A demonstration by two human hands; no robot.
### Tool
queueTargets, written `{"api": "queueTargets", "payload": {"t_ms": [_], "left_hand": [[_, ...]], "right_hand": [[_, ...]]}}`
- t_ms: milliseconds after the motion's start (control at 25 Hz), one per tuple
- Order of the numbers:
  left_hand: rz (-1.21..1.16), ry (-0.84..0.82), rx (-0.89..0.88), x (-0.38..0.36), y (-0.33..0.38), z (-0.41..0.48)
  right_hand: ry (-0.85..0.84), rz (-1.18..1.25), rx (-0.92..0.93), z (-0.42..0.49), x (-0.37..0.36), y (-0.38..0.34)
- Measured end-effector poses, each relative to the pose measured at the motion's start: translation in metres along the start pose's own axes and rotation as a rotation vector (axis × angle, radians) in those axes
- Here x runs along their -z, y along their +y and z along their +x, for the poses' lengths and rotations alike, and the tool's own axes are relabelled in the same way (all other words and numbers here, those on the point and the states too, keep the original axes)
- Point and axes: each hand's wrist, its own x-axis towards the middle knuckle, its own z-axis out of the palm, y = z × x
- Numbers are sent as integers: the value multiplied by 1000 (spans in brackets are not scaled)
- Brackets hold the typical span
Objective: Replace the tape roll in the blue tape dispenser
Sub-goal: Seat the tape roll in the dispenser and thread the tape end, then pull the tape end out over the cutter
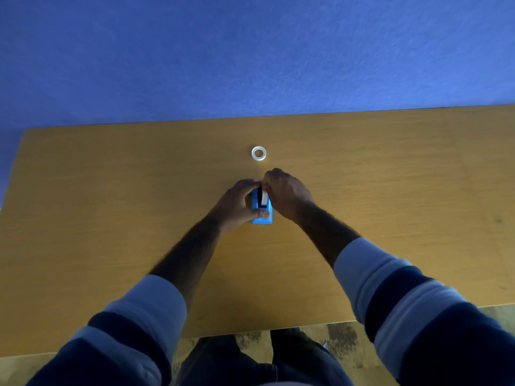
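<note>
Hands meet at frame centre: the small blue plastic tape dispenser (261, 208) is clamped by the left hand (236, 203), its white roll (263, 198) pinched by the right hand (287, 192). Light, rigid and probably slippery, it is best held by its sides.

My one view: head-worn, wide-angle | faces forward and down over the table (111, 218) | hands near mid-frame

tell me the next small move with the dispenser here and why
Probably keep the left hand steady around the blue tape dispenser while the right hand works the roll at its top. Both hands are on the dispenser, and a white ring lies apart on the table. Whether the seated roll is old or new is unclear.
</note>
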Motion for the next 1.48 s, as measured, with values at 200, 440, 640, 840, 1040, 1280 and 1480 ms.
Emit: {"api": "queueTargets", "payload": {"t_ms": [200,440,640,840,1040,1280,1480], "left_hand": [[159,-83,-114,0,0,-9],[375,-11,-150,-4,1,-13],[340,-17,-130,-5,3,-14],[314,-17,-86,-5,3,-13],[306,-25,-91,-5,4,-15],[324,-29,-106,-4,9,-14],[306,-41,-104,-3,7,-14]], "right_hand": [[16,-34,48,-8,-2,0],[14,-60,102,-29,-10,-3],[98,32,-3,-53,-20,-8],[164,246,-165,-80,-29,-12],[35,1121,-919,-60,-16,-21],[-79,1318,-1100,-36,-1,-34],[-56,1363,-1184,-28,-1,-43]]}}
